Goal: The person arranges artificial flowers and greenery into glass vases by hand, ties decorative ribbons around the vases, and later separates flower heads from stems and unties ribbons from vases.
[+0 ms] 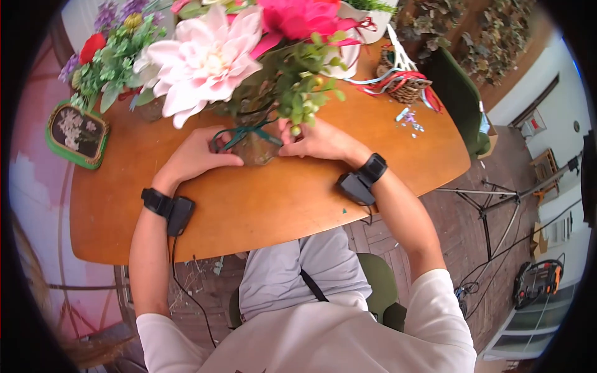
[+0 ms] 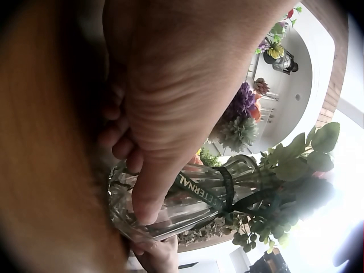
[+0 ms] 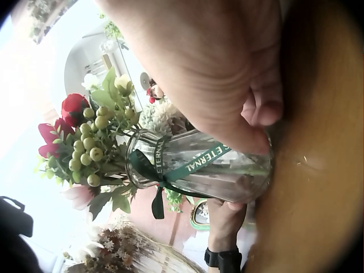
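A clear glass vase [image 1: 256, 152] stands on the wooden table in front of me, full of flowers. A dark green ribbon [image 3: 207, 162] with pale lettering is tied round its neck, with its tails hanging over the glass. My left hand [image 1: 198, 154] grips the vase low on its left side, the thumb [image 2: 149, 196] lying along the glass. On the opposite side my right hand [image 1: 320, 140] holds the lower part, its thumb against the glass and its other fingers partly hidden. Above rise a large pale pink flower [image 1: 211, 65], a magenta bloom [image 1: 298, 22] and green berries [image 3: 88, 145].
On the table [image 1: 398, 168], a green-framed picture [image 1: 78, 133] stands at the left, near another flower arrangement [image 1: 118, 81]. Back right are a wicker basket [image 1: 407, 92] with red and white ribbons and small scraps [image 1: 410, 119]. A green chair [image 1: 457, 93] stands beyond the right edge.
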Demonstrator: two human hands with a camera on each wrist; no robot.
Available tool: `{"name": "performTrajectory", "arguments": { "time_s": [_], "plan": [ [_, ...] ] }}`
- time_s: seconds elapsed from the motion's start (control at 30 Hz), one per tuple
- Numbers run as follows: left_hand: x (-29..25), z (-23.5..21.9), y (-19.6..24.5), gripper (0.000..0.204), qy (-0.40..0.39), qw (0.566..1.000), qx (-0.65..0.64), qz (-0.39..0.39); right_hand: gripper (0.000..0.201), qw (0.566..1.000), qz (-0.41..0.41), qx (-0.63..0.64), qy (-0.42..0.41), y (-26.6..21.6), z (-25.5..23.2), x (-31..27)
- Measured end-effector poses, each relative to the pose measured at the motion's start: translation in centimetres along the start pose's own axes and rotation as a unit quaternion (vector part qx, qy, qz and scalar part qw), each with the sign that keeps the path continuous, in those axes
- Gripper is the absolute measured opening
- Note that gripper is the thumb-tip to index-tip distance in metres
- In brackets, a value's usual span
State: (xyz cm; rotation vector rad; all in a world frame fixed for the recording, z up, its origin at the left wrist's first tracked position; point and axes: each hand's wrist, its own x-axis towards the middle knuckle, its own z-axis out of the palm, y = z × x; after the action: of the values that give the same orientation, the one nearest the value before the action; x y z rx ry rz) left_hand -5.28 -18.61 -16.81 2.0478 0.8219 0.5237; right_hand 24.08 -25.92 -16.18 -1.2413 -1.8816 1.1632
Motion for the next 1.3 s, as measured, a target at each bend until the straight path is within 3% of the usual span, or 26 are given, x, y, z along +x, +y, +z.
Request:
{"name": "performTrajectory", "arguments": {
  "time_s": [0.03,0.2,0.27,0.47,0.53,0.57,0.67,0.73,0.87,0.93,1.0,1.07,1.2,1.27,1.3],
  "plan": [
    [0.0,0.0,-0.1,0.042,0.001,1.000,-0.003,0.001,0.029,1.000,0.000,0.004,0.028,-0.7,0.2,-0.3],
    [-0.4,-0.2,1.3,0.039,-0.017,0.999,0.009,-0.037,0.024,1.000,0.004,-0.001,0.009,-0.1,0.1,0.0],
    [-0.5,-0.1,1.7,0.040,-0.016,0.999,-0.027,-0.017,0.024,1.000,0.006,-0.015,0.022,0.0,0.1,-0.1],
    [-0.3,-0.7,1.1,0.047,-0.012,0.998,-0.057,-0.016,0.042,0.996,-0.034,-0.085,0.022,-1.4,0.0,-0.7],
    [-0.3,-0.8,0.9,0.044,-0.023,0.993,-0.115,-0.033,0.054,0.996,0.013,-0.082,0.010,-1.9,-0.3,-0.9],
    [-0.2,-0.8,0.9,0.044,-0.027,0.993,-0.112,-0.036,0.073,0.997,-0.010,-0.073,0.024,-1.7,-0.3,-0.9],
    [-0.6,-0.7,1.4,0.042,-0.010,0.990,-0.140,-0.027,0.078,0.992,-0.015,-0.106,0.060,-1.7,-0.1,-0.9],
    [-0.7,-0.8,2.3,0.041,0.003,0.996,-0.066,-0.054,0.071,0.992,-0.029,-0.113,0.039,-1.6,-0.3,-1.0],
    [-0.4,-0.6,0.2,0.042,0.008,0.995,-0.098,-0.030,0.055,0.995,-0.029,-0.094,0.020,-2.1,-0.7,-1.4],
    [-0.2,-0.4,-0.3,0.047,0.014,0.981,-0.188,-0.040,0.052,0.990,-0.005,-0.142,0.018,-3.1,-1.7,-2.0],
    [-0.4,-0.3,-0.2,0.048,0.013,0.981,-0.190,-0.045,0.045,0.987,-0.016,-0.158,0.018,-2.9,-2.5,-2.4],
    [-0.5,-0.5,0.0,0.049,0.016,0.980,-0.192,-0.054,0.029,0.964,-0.048,-0.256,0.047,-2.8,-4.7,-3.3],
    [-0.3,-0.7,0.3,0.052,0.011,0.989,-0.131,-0.072,0.025,0.877,-0.058,-0.434,0.198,-1.2,-12.8,-4.2],
    [-0.4,-0.4,0.6,0.053,0.017,0.988,-0.137,-0.073,0.024,0.840,0.031,-0.462,0.283,-0.7,-17.2,-4.5],
    [-0.4,-0.4,0.7,0.053,0.009,0.987,-0.149,-0.062,0.025,0.805,0.036,-0.500,0.315,-0.4,-19.1,-4.7]
  ]
}}
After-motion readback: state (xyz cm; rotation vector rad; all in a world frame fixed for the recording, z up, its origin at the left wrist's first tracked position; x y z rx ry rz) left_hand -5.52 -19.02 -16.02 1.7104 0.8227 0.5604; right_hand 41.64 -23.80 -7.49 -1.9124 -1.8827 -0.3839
